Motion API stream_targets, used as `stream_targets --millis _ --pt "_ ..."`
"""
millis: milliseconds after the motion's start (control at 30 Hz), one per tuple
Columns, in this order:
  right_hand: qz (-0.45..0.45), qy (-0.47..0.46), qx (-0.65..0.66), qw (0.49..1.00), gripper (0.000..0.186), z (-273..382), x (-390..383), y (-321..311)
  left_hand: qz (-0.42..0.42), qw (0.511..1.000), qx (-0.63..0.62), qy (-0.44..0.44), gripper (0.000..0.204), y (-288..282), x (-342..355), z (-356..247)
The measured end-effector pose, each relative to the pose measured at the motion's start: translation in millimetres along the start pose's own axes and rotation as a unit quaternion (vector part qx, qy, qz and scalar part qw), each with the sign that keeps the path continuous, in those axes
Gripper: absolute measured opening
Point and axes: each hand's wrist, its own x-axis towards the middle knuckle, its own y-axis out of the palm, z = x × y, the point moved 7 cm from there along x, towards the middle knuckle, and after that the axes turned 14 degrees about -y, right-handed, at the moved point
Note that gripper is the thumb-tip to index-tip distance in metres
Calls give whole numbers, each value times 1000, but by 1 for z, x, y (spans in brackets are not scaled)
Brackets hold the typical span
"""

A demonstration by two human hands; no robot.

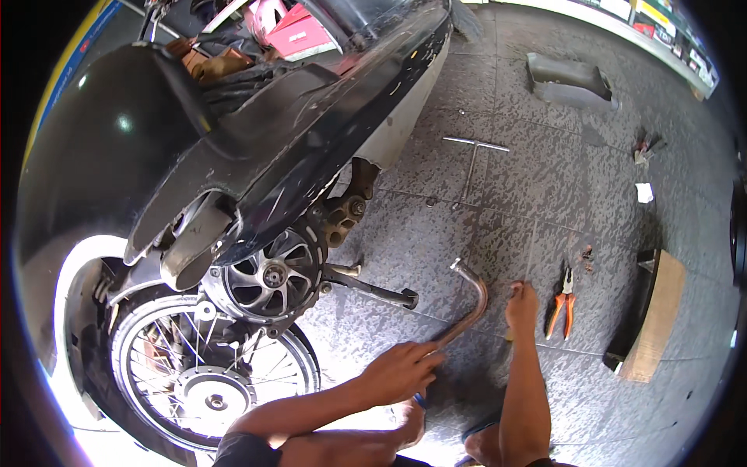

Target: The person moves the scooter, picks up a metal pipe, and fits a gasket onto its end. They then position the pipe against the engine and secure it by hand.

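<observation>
Scooter [257,171] fills upper left of frame. Bent metal pipe [479,297], lower centre: looks stiff, fairly heavy; best held along straight lower length. Left hand [401,370] wraps that part. Right hand [522,305], right of pipe: fingers curled, can't tell if holding anything.

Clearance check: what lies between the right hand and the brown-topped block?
Head view: orange-handled pliers lie on the floor between the right hand and the block.
</observation>
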Motion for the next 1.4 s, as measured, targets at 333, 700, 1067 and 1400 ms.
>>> stream_targets --millis 333,700,1067,1400 --pt "48 -157 -412 896 32 9 3 -86 -40 968 -48 -245 45 82 -28 102" --pt "247 -249 -205 914 43 142 8 41 -40 967 16 -251 46 139 3 117" --pt "346 -69 104 930 47 122 43 19 26 945 -89 -314 45 80 8 104" --pt "420 -18 240 875 53 226 69 -45 150 946 -224 -180 32 38 25 63"
